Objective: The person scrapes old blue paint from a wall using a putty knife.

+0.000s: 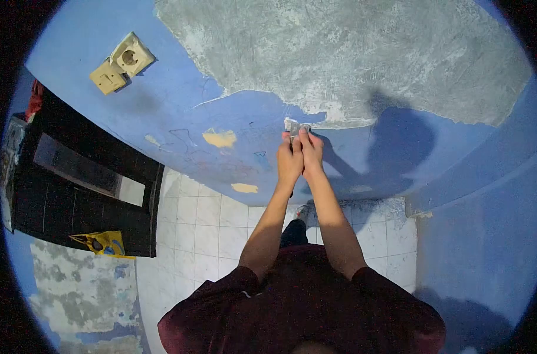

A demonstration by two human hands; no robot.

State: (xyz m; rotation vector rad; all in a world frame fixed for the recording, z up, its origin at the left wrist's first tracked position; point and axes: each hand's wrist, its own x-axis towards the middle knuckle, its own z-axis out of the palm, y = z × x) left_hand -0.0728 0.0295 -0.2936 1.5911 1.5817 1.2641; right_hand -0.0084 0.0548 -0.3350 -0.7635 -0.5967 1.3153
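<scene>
Both my hands are closed together on a scraper with a flat grey blade (299, 128), held against the wall. My left hand (289, 162) wraps around it from the left. Beside it, my right hand (312, 154) grips from the right, with fingers up by the blade. The handle is mostly hidden by my hands. The blade is at the lower edge of a bare grey plaster patch (351, 59), where the blue paint (250, 115) ends in a ragged line. A small pale chipped spot lies just left of the blade.
A cream socket and switch (128, 57) are on the wall at upper left. Dark furniture (62, 200) with a yellow bag (106, 243) stands at left. White floor tiles (197, 236) lie below. Another blue wall (486, 218) rises at right.
</scene>
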